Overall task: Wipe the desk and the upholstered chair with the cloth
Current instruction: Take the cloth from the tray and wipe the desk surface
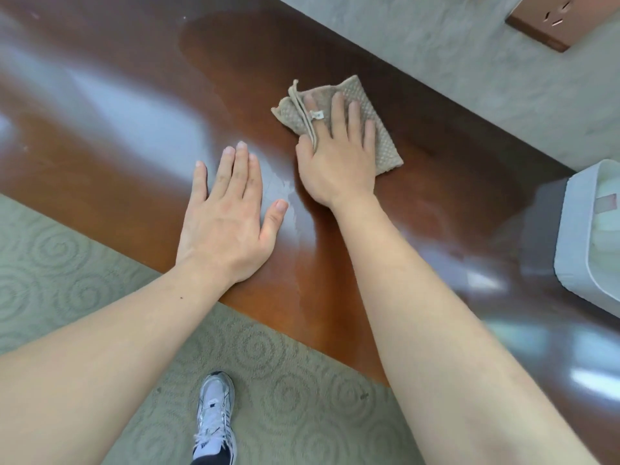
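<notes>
A glossy dark-brown wooden desk (pixel 117 135) runs across the view, with damp streaks on its surface. A folded beige waffle-weave cloth (pixel 379 129) lies on the desk towards its far edge. My right hand (pixel 339 159) presses flat on the cloth, fingers spread over it and thumb at its left side. My left hand (pixel 231 216) rests flat on the bare desk to the left of the cloth, fingers apart, holding nothing. No upholstered chair is in view.
A white rectangular box (pixel 583 229) stands on the desk at the right edge. A grey wall with a brown socket plate (pixel 550 21) runs behind the desk. Below the near desk edge lies patterned grey-green carpet (pixel 67 270) with a white sneaker (pixel 214 417).
</notes>
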